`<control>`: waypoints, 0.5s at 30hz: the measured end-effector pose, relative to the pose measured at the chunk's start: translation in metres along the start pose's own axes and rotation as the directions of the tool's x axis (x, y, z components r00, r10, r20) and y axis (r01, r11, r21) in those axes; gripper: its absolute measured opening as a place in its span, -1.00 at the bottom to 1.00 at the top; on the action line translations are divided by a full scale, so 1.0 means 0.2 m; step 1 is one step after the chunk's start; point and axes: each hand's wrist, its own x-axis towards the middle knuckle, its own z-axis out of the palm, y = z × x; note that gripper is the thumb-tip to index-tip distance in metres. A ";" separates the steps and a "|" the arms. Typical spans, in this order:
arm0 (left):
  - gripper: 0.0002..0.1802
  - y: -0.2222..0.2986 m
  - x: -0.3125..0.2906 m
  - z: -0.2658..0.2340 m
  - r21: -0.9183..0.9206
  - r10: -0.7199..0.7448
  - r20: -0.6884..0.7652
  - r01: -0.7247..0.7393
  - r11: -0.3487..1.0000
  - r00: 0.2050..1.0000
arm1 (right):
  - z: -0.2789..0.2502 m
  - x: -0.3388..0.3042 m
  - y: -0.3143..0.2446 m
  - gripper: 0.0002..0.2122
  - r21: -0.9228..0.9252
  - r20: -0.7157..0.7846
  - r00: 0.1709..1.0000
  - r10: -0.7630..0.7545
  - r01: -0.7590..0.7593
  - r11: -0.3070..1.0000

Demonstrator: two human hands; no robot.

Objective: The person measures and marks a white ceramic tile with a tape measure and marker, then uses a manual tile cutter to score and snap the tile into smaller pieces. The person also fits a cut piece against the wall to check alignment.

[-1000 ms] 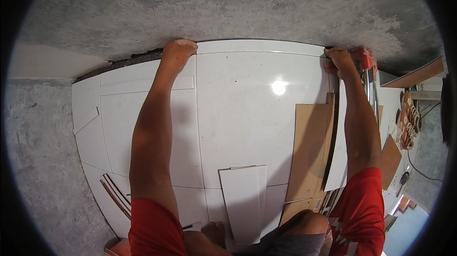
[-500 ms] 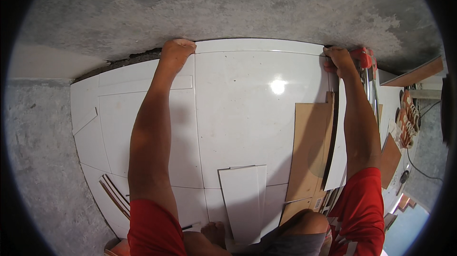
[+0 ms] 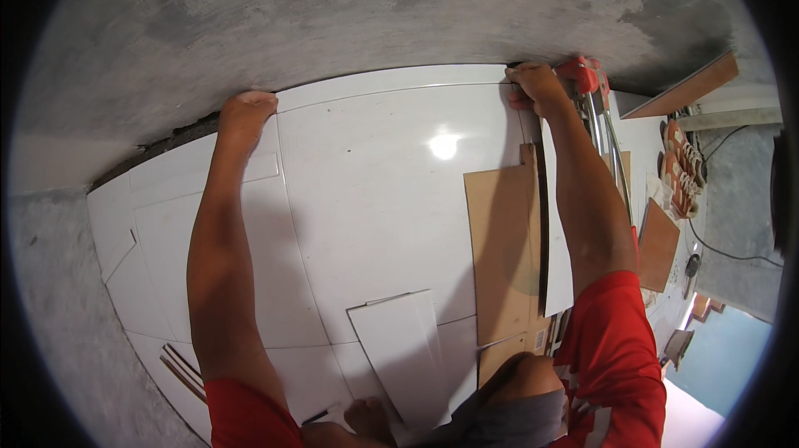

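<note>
Shifted leftward in view, the narrow strip [image 3: 395, 78] looks glossy white

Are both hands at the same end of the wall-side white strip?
No, the left hand is at the left end of the white strip, the right hand at its right.
</note>
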 end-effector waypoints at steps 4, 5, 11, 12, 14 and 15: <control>-0.70 0.00 0.00 -0.01 0.015 -0.012 0.008 0.012 1.000 1.000 | 0.00 -0.02 -0.01 -0.77 0.003 0.003 1.000 -0.016 0.016 1.000; -0.70 0.00 0.01 -0.01 0.004 -0.006 0.008 0.006 1.000 1.000 | 0.00 -0.01 0.00 -0.77 0.008 0.005 1.000 -0.021 0.021 1.000; -0.68 -0.08 0.03 -0.01 -0.002 0.035 0.005 -0.035 0.999 0.999 | 0.01 -0.02 -0.01 -0.77 0.040 0.011 1.000 -0.027 0.027 0.999; -0.67 -0.11 0.04 -0.01 -0.015 0.056 0.011 -0.056 0.998 0.998 | 0.02 -0.02 -0.01 -0.77 0.047 0.010 1.000 -0.027 0.027 0.999; -0.66 -0.10 0.01 -0.03 0.007 0.095 -0.009 -0.095 0.995 0.995 | 0.02 -0.04 -0.01 -0.77 0.048 -0.001 0.999 -0.051 0.051 0.998; -0.66 -0.07 -0.02 0.00 0.037 0.116 -0.030 -0.115 0.993 0.993 | 0.01 -0.06 0.00 -0.77 0.049 -0.003 0.998 -0.063 0.063 0.997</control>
